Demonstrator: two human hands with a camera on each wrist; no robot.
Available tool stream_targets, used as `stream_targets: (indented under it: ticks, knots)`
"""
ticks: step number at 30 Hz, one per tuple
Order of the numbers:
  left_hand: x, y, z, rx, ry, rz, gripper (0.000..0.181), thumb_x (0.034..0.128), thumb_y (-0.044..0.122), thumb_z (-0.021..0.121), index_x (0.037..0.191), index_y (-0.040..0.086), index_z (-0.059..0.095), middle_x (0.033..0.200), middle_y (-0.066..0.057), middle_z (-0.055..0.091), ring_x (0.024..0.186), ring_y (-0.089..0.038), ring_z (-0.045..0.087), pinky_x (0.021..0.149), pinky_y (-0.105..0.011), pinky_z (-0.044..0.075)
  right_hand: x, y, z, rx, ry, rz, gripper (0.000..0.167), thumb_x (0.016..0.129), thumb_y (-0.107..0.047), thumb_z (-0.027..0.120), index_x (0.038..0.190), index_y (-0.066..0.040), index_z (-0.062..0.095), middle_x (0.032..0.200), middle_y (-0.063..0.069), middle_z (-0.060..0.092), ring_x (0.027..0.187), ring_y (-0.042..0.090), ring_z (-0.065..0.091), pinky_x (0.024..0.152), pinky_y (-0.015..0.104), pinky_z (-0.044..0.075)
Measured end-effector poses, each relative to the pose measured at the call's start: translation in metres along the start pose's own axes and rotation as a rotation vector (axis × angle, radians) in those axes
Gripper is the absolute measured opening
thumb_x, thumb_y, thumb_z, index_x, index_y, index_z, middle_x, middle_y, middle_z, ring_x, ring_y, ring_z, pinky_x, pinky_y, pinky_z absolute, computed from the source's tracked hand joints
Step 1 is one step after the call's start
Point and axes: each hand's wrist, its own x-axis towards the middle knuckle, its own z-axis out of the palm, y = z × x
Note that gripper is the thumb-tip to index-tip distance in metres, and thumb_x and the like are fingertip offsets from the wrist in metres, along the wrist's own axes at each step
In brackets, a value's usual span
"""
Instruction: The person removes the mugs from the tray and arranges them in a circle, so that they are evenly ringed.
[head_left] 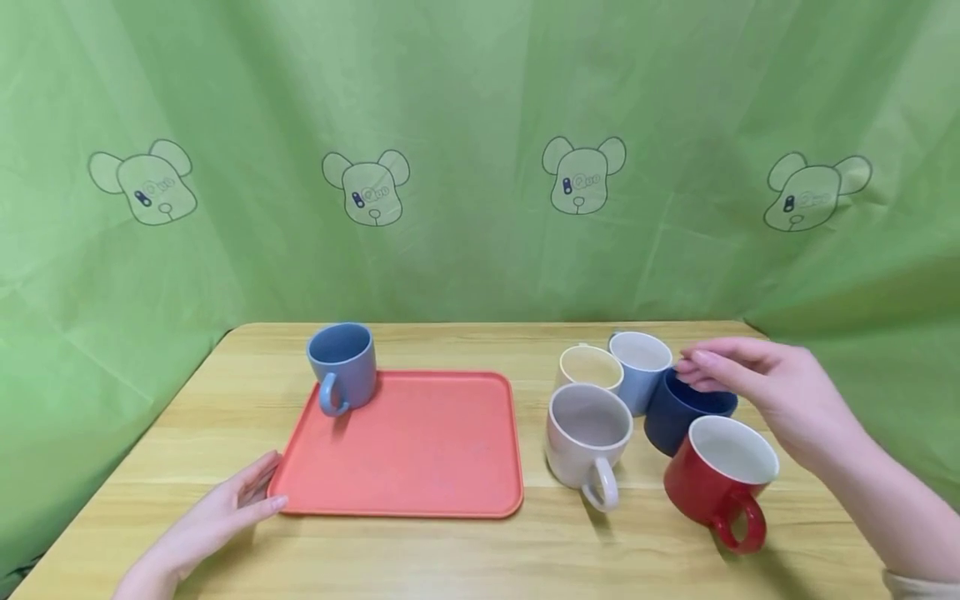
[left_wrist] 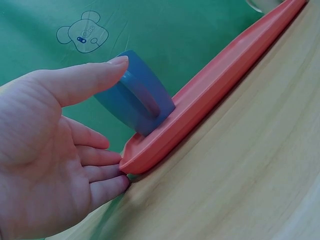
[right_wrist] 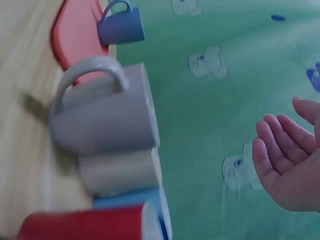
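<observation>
My left hand (head_left: 217, 517) is at the left edge of a coral-red tray (head_left: 420, 467); in the left wrist view its fingertips touch the tray's corner, thumb held apart. A blue mug (head_left: 352, 367) stands on the tray's far left corner, its handle toward me. Over at the right, my right hand (head_left: 780, 396) hovers above a navy mug (head_left: 671, 417), partly covering it from the head camera. The right wrist view shows this hand's fingers (right_wrist: 280, 155) loosely bent, holding nothing. In front of the navy mug stands a red mug (head_left: 697, 479).
Left of the navy and red mugs stand a grey-white mug (head_left: 577, 450), a cream mug (head_left: 592, 367) and a light blue mug (head_left: 637, 375), close together. The wooden table (head_left: 420, 558) carries everything, with a green curtain (head_left: 465, 267) behind.
</observation>
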Motion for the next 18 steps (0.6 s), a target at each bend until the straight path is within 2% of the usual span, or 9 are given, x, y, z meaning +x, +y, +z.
stream_targets:
  ticks: [3,7,10,13,18]
  knots:
    - [0.000,0.001,0.000,-0.001,0.001,0.001,0.076,0.0940,0.022,0.054,0.142,-0.013,0.007,0.148,-0.031,0.009,0.134,-0.043,0.018,0.090,-0.006,0.029,0.017,-0.011,0.015,0.032,-0.038,-0.018,0.020,0.092,-0.001,0.055,0.102,-0.010,0.070,0.092,0.001,0.071,0.084,0.011,0.067,0.073,0.018,0.051]
    - [0.000,0.001,0.000,-0.004,0.001,0.002,0.076,0.0938,0.022,0.055,0.142,-0.013,0.007,0.148,-0.032,0.009,0.134,-0.043,0.018,0.090,-0.006,0.029,0.035,-0.024,0.036,-0.049,-0.052,-0.009,0.015,0.093,-0.011,0.057,0.101,-0.016,0.068,0.092,0.000,0.070,0.084,0.011,0.066,0.074,0.020,0.052]
    - [0.001,0.001,0.000,-0.005,0.002,0.004,0.076,0.0937,0.022,0.055,0.142,-0.013,0.007,0.148,-0.031,0.009,0.134,-0.043,0.018,0.090,-0.006,0.029,0.049,-0.031,0.052,-0.024,-0.064,-0.027,0.013,0.092,-0.012,0.058,0.099,-0.016,0.068,0.091,-0.001,0.070,0.084,0.012,0.066,0.075,0.023,0.053]
    - [0.001,0.000,0.000,-0.001,0.005,0.004,0.077,0.0936,0.022,0.055,0.142,-0.013,0.007,0.148,-0.031,0.009,0.134,-0.042,0.018,0.090,-0.006,0.029,0.063,-0.037,0.070,0.049,-0.084,-0.026,0.013,0.091,-0.012,0.059,0.101,-0.009,0.067,0.090,-0.001,0.070,0.085,0.015,0.066,0.076,0.026,0.053]
    - [0.000,0.000,0.001,0.001,0.008,0.006,0.076,0.0936,0.022,0.055,0.143,-0.013,0.008,0.148,-0.031,0.009,0.134,-0.042,0.018,0.090,-0.006,0.029,0.086,-0.041,0.102,0.085,-0.135,0.016,0.032,0.091,-0.013,0.059,0.113,0.010,0.058,0.094,0.007,0.069,0.087,0.016,0.065,0.080,0.030,0.052]
